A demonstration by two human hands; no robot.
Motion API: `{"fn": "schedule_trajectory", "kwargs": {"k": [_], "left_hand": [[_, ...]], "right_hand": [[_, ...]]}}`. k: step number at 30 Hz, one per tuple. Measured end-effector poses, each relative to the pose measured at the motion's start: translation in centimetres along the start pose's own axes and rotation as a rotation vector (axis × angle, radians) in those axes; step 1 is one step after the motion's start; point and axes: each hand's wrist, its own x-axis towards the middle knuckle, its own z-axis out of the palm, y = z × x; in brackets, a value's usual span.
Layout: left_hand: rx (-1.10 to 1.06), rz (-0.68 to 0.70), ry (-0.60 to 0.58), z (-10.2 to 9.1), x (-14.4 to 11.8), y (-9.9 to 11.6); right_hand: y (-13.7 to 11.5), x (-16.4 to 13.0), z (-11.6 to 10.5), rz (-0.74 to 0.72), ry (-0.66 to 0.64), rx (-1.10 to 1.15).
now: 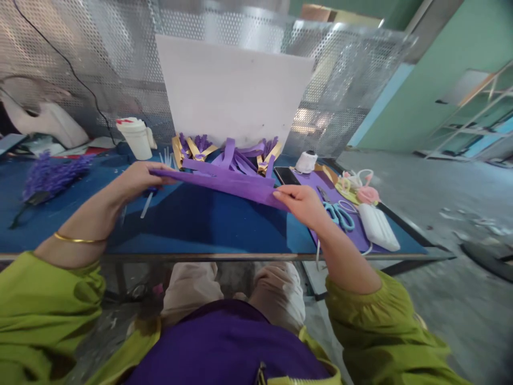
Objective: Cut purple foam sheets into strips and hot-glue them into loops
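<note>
A flat purple strip of sheet material [224,183] stretches between my two hands above the blue tabletop [224,224]. My left hand [140,179] grips its left end, with the fingers partly hidden under it. At the right end, my right hand [298,199] pinches the strip between thumb and fingers. Behind it lie purple ribbon loops [236,158] and small purple flower bunches [200,144] in gold wrapping. A translucent stick [147,204] rests on the table below my left hand.
Lavender-like sprigs [52,179] lie at the left, and a white cup [135,138] stands behind my left hand. To the right are blue-handled scissors [339,214], a white power bank-like box [379,227], a phone [287,175] and a white spool [306,162]. A white board [236,88] leans behind.
</note>
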Motion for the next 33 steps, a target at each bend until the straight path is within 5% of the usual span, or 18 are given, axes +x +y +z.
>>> {"fn": "schedule_trajectory", "kwargs": {"k": [4, 9, 16, 20, 23, 26, 29, 33], "left_hand": [[-0.194, 0.077, 0.033, -1.2, 3.3, 2.0], [-0.077, 0.249, 0.203, -2.0, 7.5, 6.6], [0.255, 0.546, 0.41, -1.5, 13.3, 13.0], [0.3, 0.543, 0.437, 2.8, 12.4, 13.2], [-0.02, 0.292, 0.258, 8.4, 6.6, 10.9], [-0.418, -0.11, -0.115, 13.8, -1.7, 8.0], [-0.856, -0.584, -0.338, 17.5, -8.1, 6.8], [-1.356, -0.745, -0.235, 20.3, -9.0, 7.6]], "right_hand": [[-0.6, 1.7, -0.5, 0.164, 0.107, 0.558], [-0.3, 1.8, 1.5, 0.458, 0.229, 1.038], [-0.4, 3.6, 6.6, 0.772, 0.156, 1.22], [0.3, 6.4, 9.1, 0.81, 0.241, 1.168], [1.4, 7.0, 10.1, 0.83, 0.239, 1.111], [2.4, 6.7, 10.6, 0.816, 0.214, 1.067], [2.6, 6.4, 10.7, 0.775, 0.192, 1.023], [1.8, 6.1, 10.7, 0.709, 0.148, 0.912]]}}
